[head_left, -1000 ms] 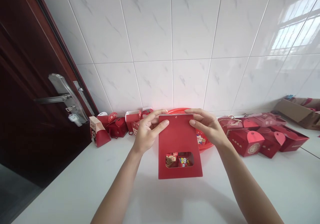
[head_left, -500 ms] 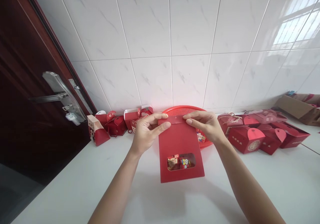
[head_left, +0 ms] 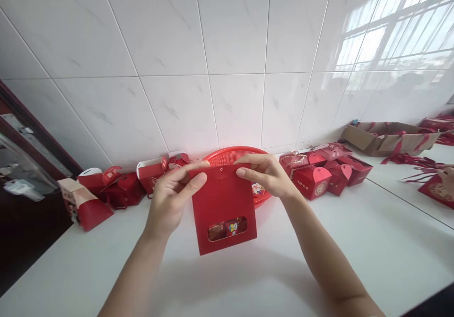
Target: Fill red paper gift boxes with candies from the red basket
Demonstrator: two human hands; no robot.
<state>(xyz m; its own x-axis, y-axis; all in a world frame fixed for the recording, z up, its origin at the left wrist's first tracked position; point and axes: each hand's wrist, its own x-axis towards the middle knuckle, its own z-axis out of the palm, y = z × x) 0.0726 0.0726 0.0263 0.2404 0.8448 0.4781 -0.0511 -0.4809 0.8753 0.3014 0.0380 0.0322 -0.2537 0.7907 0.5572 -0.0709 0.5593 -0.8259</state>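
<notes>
A red paper gift bag (head_left: 223, 199) with a small hole near its top edge hangs upright in front of me, slightly tilted. Through the rounded window low on its front, brown and colourful wrapped items show. My left hand (head_left: 172, 196) pinches the bag's top left corner between thumb and fingers. At the top right corner, my right hand (head_left: 264, 174) grips it the same way. Behind the bag stands a red plastic basket (head_left: 230, 155), partly hidden, with printed packets (head_left: 257, 189) visible inside.
Several red gift boxes stand at left (head_left: 129, 189) and right (head_left: 312, 181) along the tiled wall. Farther right are an open cardboard box (head_left: 376, 143) with ribbons and another person's hand (head_left: 446, 177) by a red box (head_left: 434, 192). A door (head_left: 21, 222) is at far left.
My view has turned right, bringing in more of the right side and another person's hand. Both hands still hold the bag; its top strip now looks flatter, with the crease less visible.
</notes>
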